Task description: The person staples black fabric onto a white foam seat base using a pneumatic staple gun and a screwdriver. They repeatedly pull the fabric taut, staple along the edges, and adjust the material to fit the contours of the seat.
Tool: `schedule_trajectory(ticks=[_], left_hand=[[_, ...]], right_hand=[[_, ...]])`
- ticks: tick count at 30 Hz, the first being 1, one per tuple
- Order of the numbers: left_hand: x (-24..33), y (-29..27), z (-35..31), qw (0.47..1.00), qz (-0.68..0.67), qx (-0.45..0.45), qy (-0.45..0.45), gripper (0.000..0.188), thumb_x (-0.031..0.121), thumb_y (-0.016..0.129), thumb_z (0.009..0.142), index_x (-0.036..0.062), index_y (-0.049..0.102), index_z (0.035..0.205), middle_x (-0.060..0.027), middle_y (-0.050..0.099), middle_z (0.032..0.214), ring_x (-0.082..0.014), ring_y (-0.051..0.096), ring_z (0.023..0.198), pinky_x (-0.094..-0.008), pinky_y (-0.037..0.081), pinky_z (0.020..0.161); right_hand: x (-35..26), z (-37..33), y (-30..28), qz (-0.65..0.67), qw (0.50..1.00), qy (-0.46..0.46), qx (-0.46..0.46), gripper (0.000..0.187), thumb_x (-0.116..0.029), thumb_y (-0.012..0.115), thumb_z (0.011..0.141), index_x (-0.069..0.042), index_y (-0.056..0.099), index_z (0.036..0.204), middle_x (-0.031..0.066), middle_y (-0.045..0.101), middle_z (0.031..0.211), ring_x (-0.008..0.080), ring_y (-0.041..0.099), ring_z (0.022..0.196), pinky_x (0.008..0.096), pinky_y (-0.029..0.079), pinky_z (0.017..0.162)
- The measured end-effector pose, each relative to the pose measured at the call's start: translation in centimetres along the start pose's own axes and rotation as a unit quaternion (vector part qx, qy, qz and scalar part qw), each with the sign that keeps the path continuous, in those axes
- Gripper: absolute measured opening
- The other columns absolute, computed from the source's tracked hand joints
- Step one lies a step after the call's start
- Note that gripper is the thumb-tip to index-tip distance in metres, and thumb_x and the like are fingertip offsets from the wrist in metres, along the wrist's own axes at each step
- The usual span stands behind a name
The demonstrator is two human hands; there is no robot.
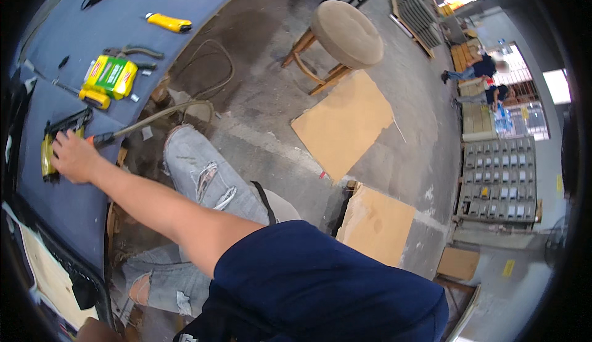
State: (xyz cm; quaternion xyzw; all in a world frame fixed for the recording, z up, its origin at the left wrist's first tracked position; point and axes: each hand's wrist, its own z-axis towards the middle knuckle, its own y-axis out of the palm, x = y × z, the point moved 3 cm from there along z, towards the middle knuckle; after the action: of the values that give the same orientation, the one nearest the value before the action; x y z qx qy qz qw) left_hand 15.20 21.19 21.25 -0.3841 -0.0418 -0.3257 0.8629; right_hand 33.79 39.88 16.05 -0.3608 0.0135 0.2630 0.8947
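Note:
My right hand (75,158) reaches across to the far left, with its fingers closed over a yellow and black pneumatic staple gun (47,151) lying on the blue-grey tabletop (68,203). An air hose (157,115) runs from the gun's coupling over the table edge. Only a dark, cropped bit of my left hand (97,331) shows at the lower left rim, and its fingers are hidden. It is nearest to a black-edged panel with pale wood (52,274). Beyond the staple gun lie a yellow-handled screwdriver (94,98), a green and yellow packet (112,76) and pliers (135,51).
A yellow cutter knife (169,23) lies farther up the table. On the floor stand a round beige stool (347,34) and cardboard sheets (345,126). A grey rack of bins (498,179) lines the right wall. Two other people (484,68) are far off near the windows.

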Motion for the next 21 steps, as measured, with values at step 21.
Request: schedule_trajectory(ticks=[21], left_hand=[[2.7, -1.4, 2.5, 0.994, -0.095, -0.028, 0.046, 0.028, 0.02, 0.055, 0.105, -0.0004, 0.058, 0.124, -0.0147, 0.064, 0.128, -0.0308, 0.057, 0.122, -0.0438, 0.043, 0.099]], right_hand=[[-1.0, -0.1, -4.5, 0.018, 1.0, -0.016, -0.002, 0.034, -0.023, 0.079, 0.072, -0.008, 0.068, 0.101, 0.0113, 0.061, 0.104, 0.0306, 0.055, 0.107, 0.0412, 0.045, 0.088]])
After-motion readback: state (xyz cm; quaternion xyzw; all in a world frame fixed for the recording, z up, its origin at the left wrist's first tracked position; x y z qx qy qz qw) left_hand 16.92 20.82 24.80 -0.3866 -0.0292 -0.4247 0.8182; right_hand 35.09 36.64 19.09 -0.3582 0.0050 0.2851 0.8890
